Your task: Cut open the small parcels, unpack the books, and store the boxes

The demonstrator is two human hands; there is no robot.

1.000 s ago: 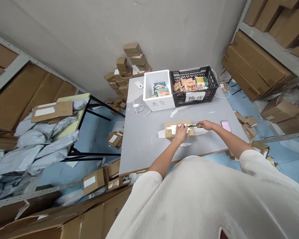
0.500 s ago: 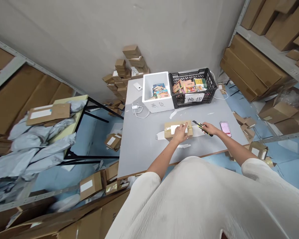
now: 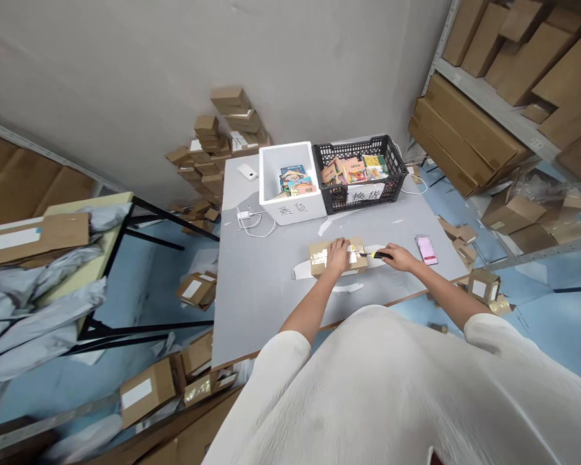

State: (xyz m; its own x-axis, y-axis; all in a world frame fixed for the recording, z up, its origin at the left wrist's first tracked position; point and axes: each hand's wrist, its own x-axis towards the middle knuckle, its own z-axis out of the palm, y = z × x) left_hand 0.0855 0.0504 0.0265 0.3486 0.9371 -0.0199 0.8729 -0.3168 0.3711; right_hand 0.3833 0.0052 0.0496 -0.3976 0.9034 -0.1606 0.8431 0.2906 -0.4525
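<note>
On the grey table a small taped cardboard box point(image 3: 318, 252) lies under my left hand point(image 3: 338, 256). That hand holds it from above, its fingers bent over the top beside a white label. My right hand point(image 3: 394, 256) is closed round a black and yellow utility knife point(image 3: 378, 255). The knife points left, and its tip is at the right part of the box's top; whether it has gone into the tape is too small to tell. White paper point(image 3: 302, 270) shows from beneath the box on both sides.
Behind the box stand a white foam box point(image 3: 295, 212) and a black plastic crate point(image 3: 339, 200), both with books inside. A phone point(image 3: 426, 249) lies right of my right hand. A charger with a white cable point(image 3: 244, 214) is at the left. Cardboard boxes point(image 3: 193, 290) lie about the floor.
My right hand has brought the knife left and onto the box, turning it flatter. My left hand's fingers have drawn closer together on the box. The view has shifted to the right.
</note>
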